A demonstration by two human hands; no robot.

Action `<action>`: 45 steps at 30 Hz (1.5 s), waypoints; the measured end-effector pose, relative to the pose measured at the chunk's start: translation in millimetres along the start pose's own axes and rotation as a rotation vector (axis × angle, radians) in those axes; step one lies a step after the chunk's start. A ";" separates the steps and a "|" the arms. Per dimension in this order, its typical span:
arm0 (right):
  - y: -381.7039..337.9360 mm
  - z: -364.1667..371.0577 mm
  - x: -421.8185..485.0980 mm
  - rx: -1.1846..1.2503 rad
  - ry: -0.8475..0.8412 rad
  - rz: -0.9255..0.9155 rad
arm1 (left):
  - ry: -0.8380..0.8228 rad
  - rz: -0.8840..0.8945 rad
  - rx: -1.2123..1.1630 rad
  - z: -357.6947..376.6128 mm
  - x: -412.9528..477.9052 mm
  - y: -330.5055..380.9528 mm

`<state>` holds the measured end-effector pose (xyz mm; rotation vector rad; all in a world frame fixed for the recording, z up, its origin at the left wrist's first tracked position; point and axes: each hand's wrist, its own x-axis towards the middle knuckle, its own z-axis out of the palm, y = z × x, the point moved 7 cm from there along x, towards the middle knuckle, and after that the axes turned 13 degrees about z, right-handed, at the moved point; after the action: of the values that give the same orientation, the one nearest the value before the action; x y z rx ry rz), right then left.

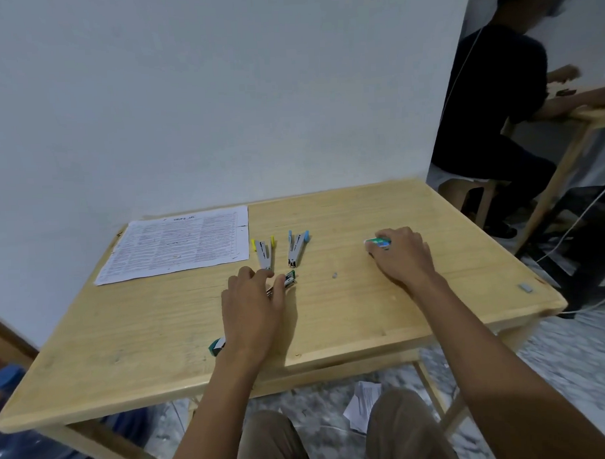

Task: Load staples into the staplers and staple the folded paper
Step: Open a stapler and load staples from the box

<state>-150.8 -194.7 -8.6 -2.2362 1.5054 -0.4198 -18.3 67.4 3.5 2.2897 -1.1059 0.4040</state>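
The green stapler (289, 278) lies at centre frame, pinched by our left hand (252, 306), seemingly to steady it for loading. To its right, our right hand (401, 256) curls round the staple box (378, 242), probably fetching staples. The yellow stapler (264, 253), blue stapler (296, 248) and paper (178, 244) wait just above.

On the table (348, 317), paper (178, 242) upper left, left stapler (265, 254) and right stapler (296, 249) just right of it, third stapler (290, 280) below them, staple box (377, 243) further right.
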 end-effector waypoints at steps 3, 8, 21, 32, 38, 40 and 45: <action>-0.3 3.0 -2.7 0.019 -0.008 -0.035 | 0.073 0.082 -0.136 -4.5 2.0 23.1; 3.0 3.8 -41.6 0.015 -0.020 -0.066 | -0.035 0.270 -0.318 13.1 -2.6 68.7; 20.2 0.6 -100.9 0.113 -0.041 -0.096 | -0.268 0.253 -0.276 63.6 -12.7 85.9; 27.3 0.3 -91.6 0.134 -0.236 0.000 | -0.290 0.213 -0.324 62.6 -10.0 83.2; 23.8 -1.2 -88.0 0.140 -0.378 0.014 | -0.302 0.207 -0.346 61.8 -10.2 82.4; 24.9 -1.4 -85.3 0.137 -0.373 0.011 | -0.304 0.201 -0.352 61.4 -10.3 82.2; 20.9 -10.5 -81.7 0.072 -0.317 -0.213 | -0.315 0.163 -0.406 61.3 -10.8 80.3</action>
<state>-202.8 -127.6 -11.4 -2.2859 1.0814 -0.1658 -86.6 -3.3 -22.4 1.9480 -1.3888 -0.1224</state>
